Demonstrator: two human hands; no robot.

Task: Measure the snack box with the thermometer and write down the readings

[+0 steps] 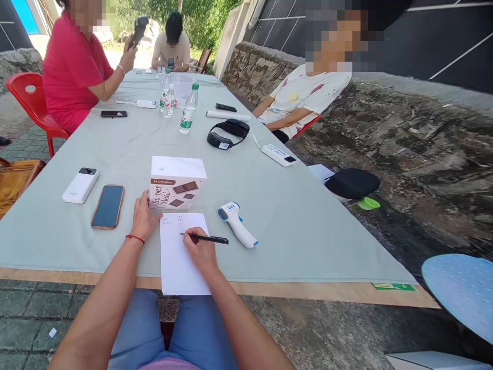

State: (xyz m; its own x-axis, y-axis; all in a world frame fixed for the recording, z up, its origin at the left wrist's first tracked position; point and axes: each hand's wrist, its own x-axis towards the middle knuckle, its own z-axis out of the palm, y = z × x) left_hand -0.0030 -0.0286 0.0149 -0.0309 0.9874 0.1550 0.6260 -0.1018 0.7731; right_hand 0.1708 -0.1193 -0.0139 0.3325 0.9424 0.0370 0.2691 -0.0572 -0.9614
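right hand [202, 253] around black pen [211, 238] on paper [175, 267], left hand [144, 217] loosely spread beside box [177, 182] just beyond, thermometer [239, 226] nearby

1. Bright, even daylight covers the table [308, 231], shadows soft.
2. Beyond its far end, sunlit greenery [210, 23] looks nearly overexposed.
3. Right of the table, the stone wall [416, 144] is dimmer, stretched outward.
4. Writing [181, 220] on the paper [180, 272], at the table's near edge, is illegibly small.
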